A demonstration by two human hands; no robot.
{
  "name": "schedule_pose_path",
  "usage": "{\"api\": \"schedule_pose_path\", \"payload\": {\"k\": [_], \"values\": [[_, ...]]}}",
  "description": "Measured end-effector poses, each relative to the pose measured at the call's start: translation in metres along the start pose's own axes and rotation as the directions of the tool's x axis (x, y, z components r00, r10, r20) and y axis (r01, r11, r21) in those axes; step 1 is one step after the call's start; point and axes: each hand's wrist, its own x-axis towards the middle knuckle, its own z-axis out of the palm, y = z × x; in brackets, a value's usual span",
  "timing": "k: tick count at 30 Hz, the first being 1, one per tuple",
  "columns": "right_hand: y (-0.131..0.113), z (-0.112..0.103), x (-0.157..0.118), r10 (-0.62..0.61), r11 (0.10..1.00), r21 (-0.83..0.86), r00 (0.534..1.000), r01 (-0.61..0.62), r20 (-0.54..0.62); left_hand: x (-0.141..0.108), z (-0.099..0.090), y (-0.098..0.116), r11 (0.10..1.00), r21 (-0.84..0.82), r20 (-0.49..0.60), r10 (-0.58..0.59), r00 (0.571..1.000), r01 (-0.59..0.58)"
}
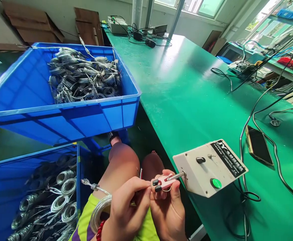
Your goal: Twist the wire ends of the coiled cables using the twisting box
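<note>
My left hand (128,204) is closed, thumb and forefinger pinched together. A coil of clear cable (98,212) hangs from it, with a connector (89,184) sticking out to the left. The pinched fingertips touch the black-tipped jaws of a small pink and silver clip (165,181). That clip sits on the metal shaft (177,176) of a beige control box (204,167). My right hand (167,211) wraps round the clip from below, thumb on its near side. Any wire end between the left fingertips is hidden.
A blue crate (61,113) of coiled cables stands left of the green table (186,103); a second blue crate (78,187) with coils is below it. A phone (259,145) and black cords (241,150) lie right of the box. Bare knees (123,164) are under the hands.
</note>
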Motion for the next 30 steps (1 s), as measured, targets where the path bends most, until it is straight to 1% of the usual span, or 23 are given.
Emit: {"api": "schedule_pose_path", "payload": {"k": [5,8,11,13,15,17,19,21,23,24,28,30], "values": [[0.002,-0.003,-0.001,-0.018,0.999,-0.03,1.0,0.018,0.011,-0.002,0.0,0.001,1.0,-0.015,-0.025,0.007,1.0,-0.007],[0.001,-0.002,-0.001,-0.033,0.998,-0.057,0.999,0.036,0.041,-0.003,0.0,0.0,1.0,-0.025,-0.033,0.012,0.999,-0.013],[-0.001,-0.004,0.0,-0.012,0.993,-0.113,0.99,0.028,0.138,-0.004,0.001,-0.001,0.998,-0.038,-0.049,0.056,0.997,-0.058],[-0.001,-0.01,0.0,0.007,0.976,-0.214,0.98,0.037,0.201,-0.005,0.001,0.0,0.995,-0.043,-0.051,0.087,0.995,-0.089],[0.0,-0.019,-0.003,-0.015,0.93,-0.354,0.974,0.095,0.224,-0.007,0.001,0.001,0.995,-0.04,-0.047,0.088,0.995,-0.09],[0.002,-0.026,-0.011,-0.102,0.857,-0.475,0.97,0.199,0.222,-0.01,0.0,0.002,0.997,-0.023,-0.039,0.078,0.996,-0.078],[0.003,-0.025,-0.023,-0.196,0.788,-0.552,0.961,0.273,0.195,-0.013,-0.001,0.001,0.997,-0.001,-0.034,0.075,0.997,-0.076],[0.002,-0.018,-0.034,-0.242,0.755,-0.59,0.957,0.288,0.157,-0.015,-0.001,0.0,0.995,0.019,-0.037,0.095,0.995,-0.094],[-0.002,-0.012,-0.04,-0.227,0.735,-0.625,0.964,0.264,0.139,-0.015,0.0,-0.002,0.991,0.021,-0.046,0.133,0.99,-0.132],[-0.005,-0.01,-0.04,-0.206,0.721,-0.643,0.966,0.258,0.156,-0.015,0.001,-0.003,0.988,0.019,-0.045,0.152,0.987,-0.151],[-0.018,-0.016,-0.031,-0.113,0.653,-0.706,0.957,0.273,0.266,-0.012,0.002,-0.003,0.983,0.026,-0.022,0.18,0.983,-0.179],[-0.022,-0.019,-0.03,-0.087,0.642,-0.718,0.957,0.267,0.278,-0.012,0.001,-0.002,0.985,0.036,-0.005,0.171,0.985,-0.171]]}}
